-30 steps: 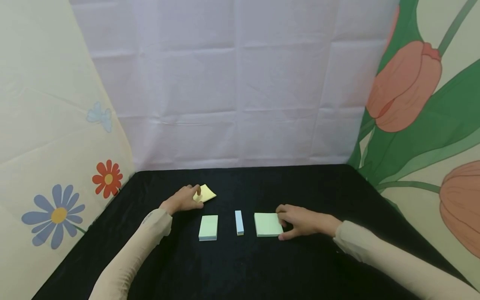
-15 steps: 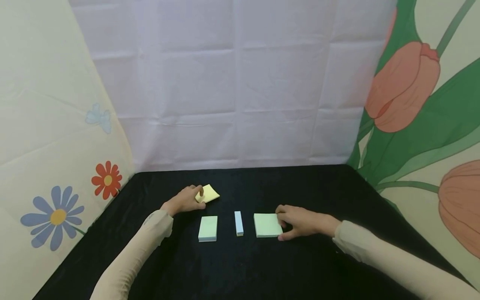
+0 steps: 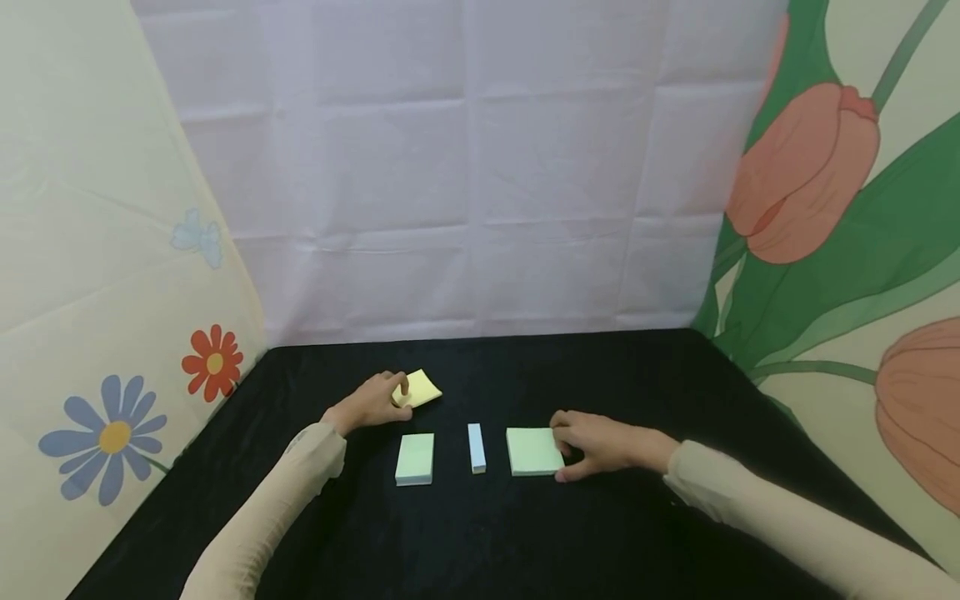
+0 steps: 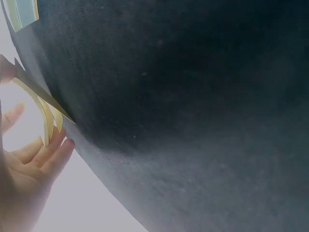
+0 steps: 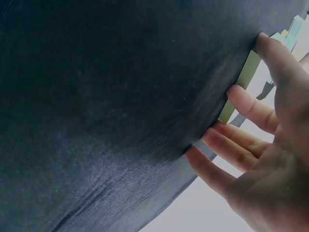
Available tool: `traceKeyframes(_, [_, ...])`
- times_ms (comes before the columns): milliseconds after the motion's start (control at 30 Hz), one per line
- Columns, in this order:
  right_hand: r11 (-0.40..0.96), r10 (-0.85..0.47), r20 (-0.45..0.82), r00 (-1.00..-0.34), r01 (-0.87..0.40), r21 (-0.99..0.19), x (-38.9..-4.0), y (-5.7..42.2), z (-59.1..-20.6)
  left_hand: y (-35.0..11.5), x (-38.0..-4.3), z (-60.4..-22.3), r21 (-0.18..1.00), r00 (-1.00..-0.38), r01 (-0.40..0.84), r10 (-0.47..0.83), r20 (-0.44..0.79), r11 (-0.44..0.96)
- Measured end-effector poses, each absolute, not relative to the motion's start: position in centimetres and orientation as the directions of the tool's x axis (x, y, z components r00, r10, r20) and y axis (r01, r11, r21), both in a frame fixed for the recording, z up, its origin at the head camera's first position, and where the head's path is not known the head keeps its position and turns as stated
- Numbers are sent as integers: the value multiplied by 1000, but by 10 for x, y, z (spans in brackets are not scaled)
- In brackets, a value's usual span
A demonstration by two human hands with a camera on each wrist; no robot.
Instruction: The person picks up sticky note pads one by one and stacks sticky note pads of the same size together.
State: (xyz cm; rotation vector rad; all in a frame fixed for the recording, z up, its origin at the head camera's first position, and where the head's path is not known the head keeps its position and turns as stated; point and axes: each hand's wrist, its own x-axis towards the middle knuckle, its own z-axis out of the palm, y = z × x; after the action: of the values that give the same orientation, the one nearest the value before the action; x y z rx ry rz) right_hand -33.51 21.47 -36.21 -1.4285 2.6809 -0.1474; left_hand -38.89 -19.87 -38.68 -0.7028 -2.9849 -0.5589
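In the head view my left hand [image 3: 371, 402] holds a pad of yellow sticky notes [image 3: 424, 389] at the back left, one finger bent over its top. The left wrist view shows the yellow sheets [image 4: 48, 116] curved and fanned apart at the fingers. My right hand [image 3: 598, 442] rests at the right side of a square pale green sticky note pad [image 3: 529, 452], its fingers loosely spread. Thumb and fingertips touch along the edge of that green pad [image 5: 247, 72] in the right wrist view.
A pale green rectangular note pad [image 3: 416, 455] lies front left of centre. Between the two green pads lies a narrow light blue pad [image 3: 476, 447]. Black cloth [image 3: 480, 542] covers the table, with a white sheet [image 3: 465, 167] hanging behind and flowered cloths at both sides.
The yellow pad and my left hand have shifted a little to the right. My right hand and the square green pad have kept their place; the head view has drifted slightly.
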Motion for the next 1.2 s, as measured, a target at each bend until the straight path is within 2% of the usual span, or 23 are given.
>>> traceKeyframes(767, [586,-810,-63,-583,-801,-125,-334,215,-363,-181,-387,-374,333,-864,502,479,154,798])
traceKeyframes(1200, [569,-822,-42,-568,-813,-125,-334,216,-364,-161,-387,-370,316,-825,564,530,193,763])
